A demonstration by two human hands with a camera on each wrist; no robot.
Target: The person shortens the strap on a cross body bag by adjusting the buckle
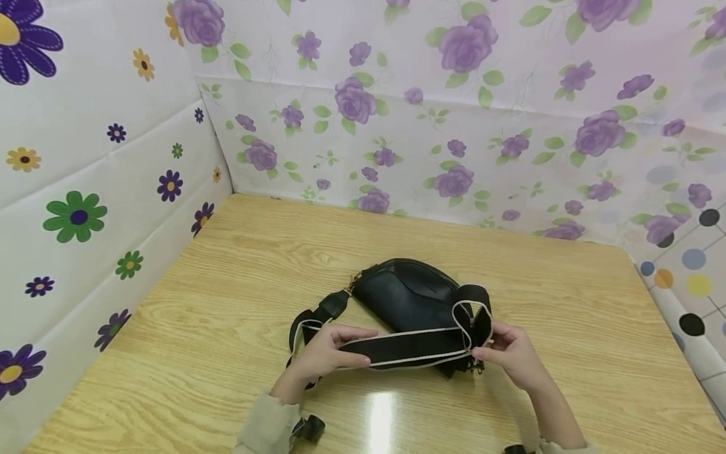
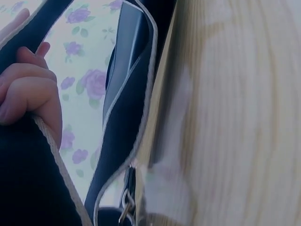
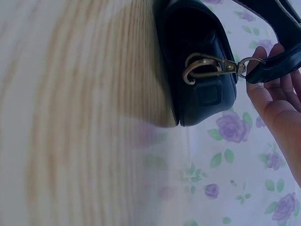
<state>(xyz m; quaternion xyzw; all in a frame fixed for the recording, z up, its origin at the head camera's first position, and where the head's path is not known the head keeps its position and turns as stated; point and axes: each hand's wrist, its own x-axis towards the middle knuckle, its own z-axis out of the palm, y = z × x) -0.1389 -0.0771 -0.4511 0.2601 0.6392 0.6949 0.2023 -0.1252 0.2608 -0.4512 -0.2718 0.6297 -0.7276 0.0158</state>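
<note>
A black half-moon shoulder bag (image 1: 405, 299) lies on the wooden table, with a wide black strap (image 1: 411, 345) edged in white stretched in front of it. My left hand (image 1: 320, 354) pinches the strap between thumb and fingers at the bag's near left. At the right, my right hand (image 1: 515, 358) holds the strap beside a folded loop that stands up. In the right wrist view, a gold swivel clasp (image 3: 207, 68) hangs at the bag's end, joined to the strap's leather tab (image 3: 277, 66) at the fingers. The left wrist view shows the strap (image 2: 127, 113) curving beside the table.
The wood-grain table (image 1: 227, 302) reaches back to a wall sheet (image 1: 351, 151) with purple roses. A white sheet with daisies (image 1: 74, 214) borders the left, and a dotted sheet (image 1: 692, 284) the right. Black bands (image 1: 309, 429) sit at the wrists.
</note>
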